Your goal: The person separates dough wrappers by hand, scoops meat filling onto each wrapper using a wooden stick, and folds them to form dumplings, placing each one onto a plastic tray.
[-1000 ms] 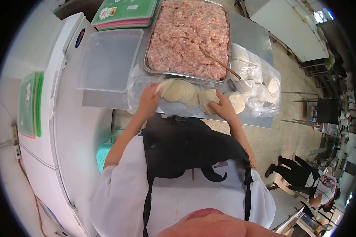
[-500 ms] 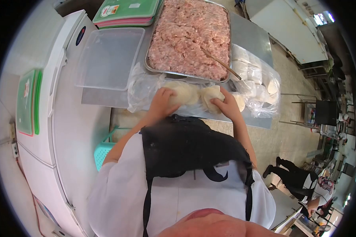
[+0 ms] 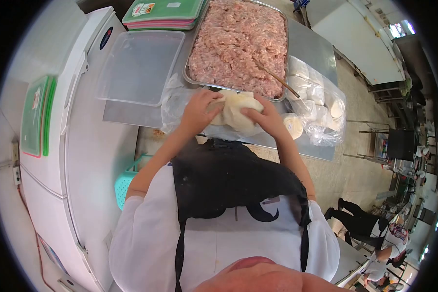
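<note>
Between my hands is a loose bunch of pale round dough wrappers [image 3: 242, 113], bent and fanned out above a clear plastic bag [image 3: 172, 108]. My left hand [image 3: 201, 111] is closed round the left side of the bunch, fingers curled. My right hand [image 3: 266, 116] grips the right side, with the thumb on top of the dough. Just beyond my hands stands a metal tray [image 3: 286, 45] filled with minced meat [image 3: 238, 44]. A wooden stick [image 3: 276, 77] is stuck in the meat and leans over the tray's right edge.
A round stack of wrappers [image 3: 293, 126] sits right of my hand. Beside it lie bagged wrapper packs [image 3: 315, 95]. A clear plastic lid [image 3: 141, 65] and green-lidded containers [image 3: 163, 12] are at the left, near a white fridge [image 3: 95, 146]. Another person [image 3: 374, 231] works far right.
My hands have come together with the wrappers, which were two separate bunches and now form one bent bunch. The right hand has moved left, uncovering more of the round stack.
</note>
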### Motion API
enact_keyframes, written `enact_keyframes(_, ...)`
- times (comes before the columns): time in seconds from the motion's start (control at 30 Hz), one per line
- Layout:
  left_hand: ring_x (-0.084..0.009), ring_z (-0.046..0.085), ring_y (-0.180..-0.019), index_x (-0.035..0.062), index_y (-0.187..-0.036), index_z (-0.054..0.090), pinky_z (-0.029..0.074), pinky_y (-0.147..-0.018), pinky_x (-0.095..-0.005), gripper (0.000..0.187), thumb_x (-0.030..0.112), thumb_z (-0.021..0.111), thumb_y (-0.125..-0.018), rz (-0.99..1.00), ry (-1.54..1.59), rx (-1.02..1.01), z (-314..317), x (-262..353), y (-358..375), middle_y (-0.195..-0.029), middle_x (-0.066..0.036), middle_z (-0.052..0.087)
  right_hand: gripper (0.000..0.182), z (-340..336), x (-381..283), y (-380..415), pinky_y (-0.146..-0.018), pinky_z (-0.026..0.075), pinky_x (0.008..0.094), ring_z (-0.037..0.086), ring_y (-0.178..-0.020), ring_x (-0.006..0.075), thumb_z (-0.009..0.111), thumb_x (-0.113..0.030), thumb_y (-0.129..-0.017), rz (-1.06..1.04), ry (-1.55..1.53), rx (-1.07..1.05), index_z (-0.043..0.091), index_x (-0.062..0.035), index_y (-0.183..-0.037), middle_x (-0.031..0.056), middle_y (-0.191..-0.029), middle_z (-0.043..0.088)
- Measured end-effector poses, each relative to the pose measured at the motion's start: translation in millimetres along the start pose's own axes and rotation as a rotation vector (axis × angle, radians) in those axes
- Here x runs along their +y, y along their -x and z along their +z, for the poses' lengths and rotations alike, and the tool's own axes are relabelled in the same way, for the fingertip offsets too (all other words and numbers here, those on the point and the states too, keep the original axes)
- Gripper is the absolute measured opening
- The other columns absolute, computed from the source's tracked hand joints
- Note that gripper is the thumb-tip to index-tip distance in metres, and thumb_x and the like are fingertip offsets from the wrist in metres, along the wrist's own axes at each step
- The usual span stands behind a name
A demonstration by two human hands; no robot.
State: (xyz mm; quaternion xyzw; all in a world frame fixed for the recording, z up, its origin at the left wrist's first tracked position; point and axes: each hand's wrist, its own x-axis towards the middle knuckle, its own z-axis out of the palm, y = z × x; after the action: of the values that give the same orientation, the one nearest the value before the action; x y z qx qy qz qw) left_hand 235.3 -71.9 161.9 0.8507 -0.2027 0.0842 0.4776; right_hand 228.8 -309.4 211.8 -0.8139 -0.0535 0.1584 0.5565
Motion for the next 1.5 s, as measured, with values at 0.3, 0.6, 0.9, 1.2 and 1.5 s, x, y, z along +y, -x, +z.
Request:
enact_keyframes(0.3, -0.0352, 0.053, -0.107, 0.0061, -0.12, 0.062, 0.043, -0.094, -0.0421, 0.044, 0.016, 0.072, -0.079, -0.067, -0.005, -0.043, 23, -29, 34, -0.116, -0.015, 0.056, 0.046, 27, 43, 9, -0.082, 0.051, 0.0413, 0.062, -0.094, 0.0342, 0.069, -0.013, -0.08, -0.214, 0.565, 0.166, 0.054, -0.0082, -0.124, 0.0154, -0.111, 0.059)
enact_keyframes(0.6, -0.0356, 0.047, -0.121, 0.0084, -0.133, 0.053, 0.037, -0.102, -0.0466, 0.057, 0.023, 0.071, -0.081, 0.203, -0.276, -0.151, 37, -1, 20, -0.135, -0.015, 0.05, 0.035, 16, 49, 6, -0.077, 0.05, 0.0372, 0.061, -0.09, 0.0284, 0.061, -0.006, -0.083, -0.136, 0.134, 0.195, 0.058, -0.0062, -0.118, 0.0138, -0.118, 0.054)
enact_keyframes(0.9, -0.0369, 0.051, -0.116, 0.0084, -0.121, 0.058, 0.042, -0.096, -0.0447, 0.044, 0.018, 0.069, -0.08, 0.056, -0.7, 0.043, -34, -64, 52, -0.127, -0.018, 0.054, 0.033, 15, 38, 11, -0.083, 0.05, 0.0374, 0.061, -0.096, 0.0308, 0.065, -0.008, -0.083, -0.294, 0.268, 0.182, 0.061, -0.0061, -0.116, 0.0148, -0.117, 0.056)
enact_keyframes(1.2, -0.0317, 0.057, -0.095, 0.0055, -0.093, 0.054, 0.047, -0.083, -0.0384, 0.029, -0.008, 0.063, -0.069, -0.054, -0.105, 0.381, -59, -11, 14, -0.099, -0.013, 0.058, 0.033, -5, -18, 14, -0.084, 0.051, 0.0369, 0.061, -0.102, 0.0273, 0.066, -0.013, -0.087, -0.561, 0.263, 0.273, 0.061, -0.0048, -0.119, 0.0134, -0.117, 0.061)
enact_keyframes(1.5, -0.0295, 0.054, -0.111, 0.0092, -0.103, 0.061, 0.042, -0.096, -0.0427, 0.025, 0.008, 0.068, -0.079, 0.542, 0.042, -0.182, -17, 77, -55, -0.115, -0.008, 0.06, 0.049, 16, -29, -5, -0.087, 0.052, 0.0324, 0.056, -0.115, 0.0251, 0.057, -0.035, -0.096, -0.166, -0.829, -0.031, 0.048, -0.0065, -0.136, 0.017, -0.129, 0.055)
